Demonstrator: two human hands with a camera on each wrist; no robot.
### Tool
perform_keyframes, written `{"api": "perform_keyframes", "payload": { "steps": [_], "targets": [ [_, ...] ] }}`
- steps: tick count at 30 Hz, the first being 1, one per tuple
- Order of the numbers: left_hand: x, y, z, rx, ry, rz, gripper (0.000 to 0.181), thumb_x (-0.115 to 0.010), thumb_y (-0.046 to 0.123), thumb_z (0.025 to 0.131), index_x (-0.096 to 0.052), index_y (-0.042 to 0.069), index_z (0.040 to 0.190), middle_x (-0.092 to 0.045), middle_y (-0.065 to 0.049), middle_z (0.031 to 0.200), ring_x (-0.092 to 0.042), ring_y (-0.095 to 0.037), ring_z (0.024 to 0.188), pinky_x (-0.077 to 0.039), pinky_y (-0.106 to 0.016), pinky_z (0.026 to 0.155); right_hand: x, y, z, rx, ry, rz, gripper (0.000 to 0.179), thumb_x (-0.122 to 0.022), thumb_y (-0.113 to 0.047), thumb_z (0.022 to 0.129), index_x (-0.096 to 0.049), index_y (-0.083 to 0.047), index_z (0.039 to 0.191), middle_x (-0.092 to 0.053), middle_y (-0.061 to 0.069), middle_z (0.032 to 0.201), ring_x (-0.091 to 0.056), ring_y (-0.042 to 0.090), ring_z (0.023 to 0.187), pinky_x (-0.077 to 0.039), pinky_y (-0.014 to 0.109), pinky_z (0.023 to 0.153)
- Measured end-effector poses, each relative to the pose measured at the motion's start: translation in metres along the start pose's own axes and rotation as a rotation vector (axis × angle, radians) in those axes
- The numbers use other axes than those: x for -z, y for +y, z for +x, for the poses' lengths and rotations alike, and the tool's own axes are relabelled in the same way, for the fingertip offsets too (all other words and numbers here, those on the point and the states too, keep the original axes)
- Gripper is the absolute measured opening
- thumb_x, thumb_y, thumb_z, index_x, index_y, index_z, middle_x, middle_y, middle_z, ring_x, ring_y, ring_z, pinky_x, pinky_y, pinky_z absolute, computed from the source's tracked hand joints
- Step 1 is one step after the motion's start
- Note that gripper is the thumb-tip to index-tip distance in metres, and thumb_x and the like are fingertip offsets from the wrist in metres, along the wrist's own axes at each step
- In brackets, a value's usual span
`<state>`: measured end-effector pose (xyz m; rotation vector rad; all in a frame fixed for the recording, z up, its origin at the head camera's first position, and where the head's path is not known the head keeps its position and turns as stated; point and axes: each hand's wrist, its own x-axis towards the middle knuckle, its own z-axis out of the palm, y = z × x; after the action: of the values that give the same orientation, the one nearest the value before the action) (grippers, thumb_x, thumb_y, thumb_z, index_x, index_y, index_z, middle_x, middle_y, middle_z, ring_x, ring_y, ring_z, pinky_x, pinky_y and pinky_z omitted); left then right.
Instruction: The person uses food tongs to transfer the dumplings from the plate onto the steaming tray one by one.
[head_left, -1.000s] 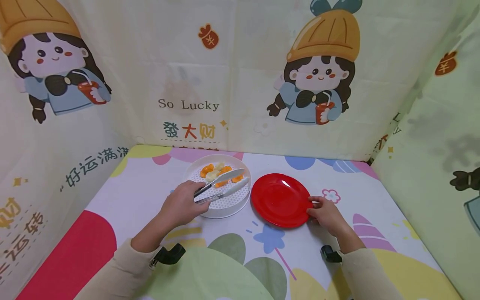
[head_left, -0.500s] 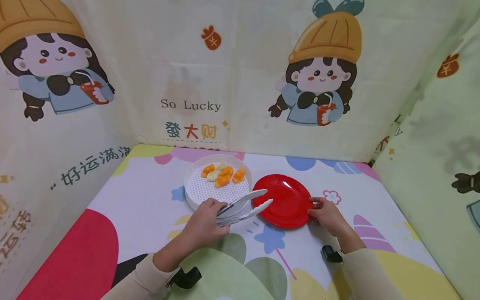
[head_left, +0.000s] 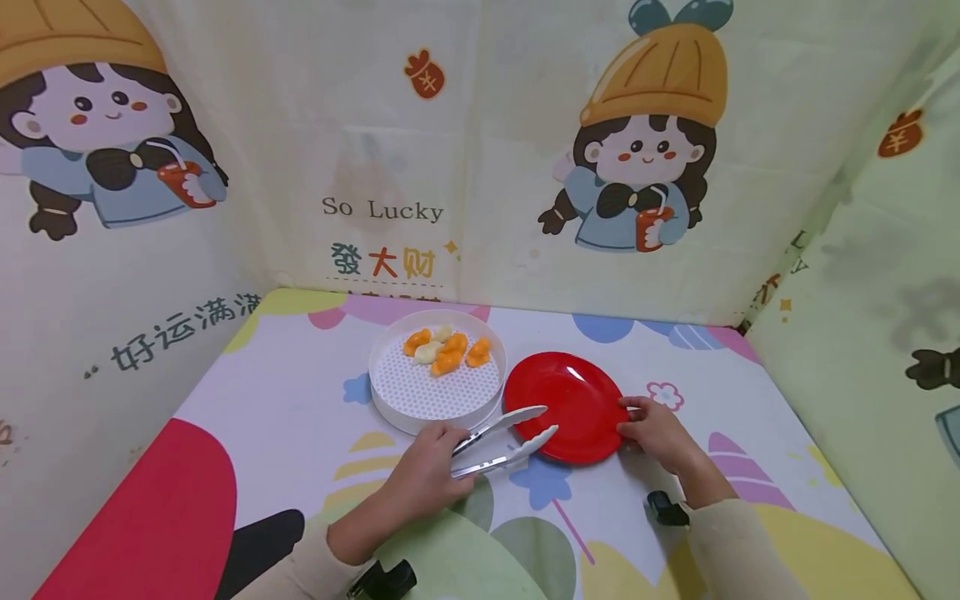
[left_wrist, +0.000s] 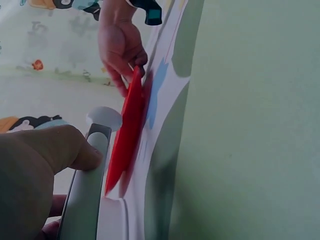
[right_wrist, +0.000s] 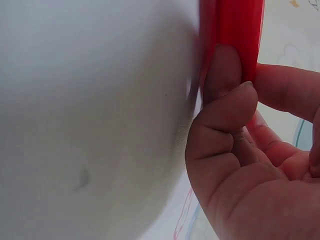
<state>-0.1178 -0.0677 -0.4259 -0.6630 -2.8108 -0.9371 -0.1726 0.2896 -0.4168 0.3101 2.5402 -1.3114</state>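
Observation:
My left hand (head_left: pixel 431 473) grips metal tongs (head_left: pixel 504 423) with pale tips. The tongs' arms stand apart with nothing between them, and their tips overlap the near left part of a round red plate (head_left: pixel 581 392) in the head view. In the left wrist view my thumb lies along the tongs' handle (left_wrist: pixel 82 200). My right hand (head_left: pixel 663 437) pinches the plate's right rim. Thumb and fingers meet across that red rim (right_wrist: pixel 239 30) in the right wrist view. No food shows on the plate.
Left of the plate stands a round white steamer tray (head_left: pixel 427 400) with a perforated floor. Several orange dumpling-shaped pieces (head_left: pixel 447 360) and a few pale ones (head_left: pixel 427 352) lie in it. Printed curtains (head_left: pixel 495 167) rise behind the patterned table (head_left: pixel 300 400).
My left hand has moved the tongs from over the steamer tray rightward and nearer to me, to the plate's near edge. The right hand keeps its pinch; the plate has shifted slightly nearer.

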Motion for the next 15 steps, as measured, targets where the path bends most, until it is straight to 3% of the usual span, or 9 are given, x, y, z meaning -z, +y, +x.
{"api": "perform_keyframes", "payload": {
  "steps": [6, 15],
  "targets": [
    [-0.0061, -0.001, -0.0005, -0.004, 0.0, -0.018, 0.047, -0.082, 0.013, 0.075, -0.067, -0.002, 0.116, -0.055, -0.009, 0.102, -0.048, -0.019, 0.086, -0.047, -0.03, 0.07, 0.0003, 0.0021, -0.0004, -0.008, -0.005, -0.001, 0.061, -0.07, -0.01, 0.093, -0.041, 0.004, 0.145, -0.055, 0.024, 0.124, -0.063, 0.026, 0.088, -0.057, 0.032, 0.076],
    [-0.0046, -0.0018, 0.0008, 0.061, -0.099, 0.01, 0.05, -0.082, 0.021, 0.082, -0.065, -0.002, 0.124, -0.052, -0.005, 0.106, -0.048, -0.015, 0.086, -0.048, -0.028, 0.071, 0.0031, 0.0002, 0.0016, 0.01, -0.023, -0.03, 0.063, -0.071, -0.009, 0.092, -0.04, 0.007, 0.144, -0.055, 0.025, 0.121, -0.061, 0.026, 0.088, -0.057, 0.033, 0.074]
  ]
}}
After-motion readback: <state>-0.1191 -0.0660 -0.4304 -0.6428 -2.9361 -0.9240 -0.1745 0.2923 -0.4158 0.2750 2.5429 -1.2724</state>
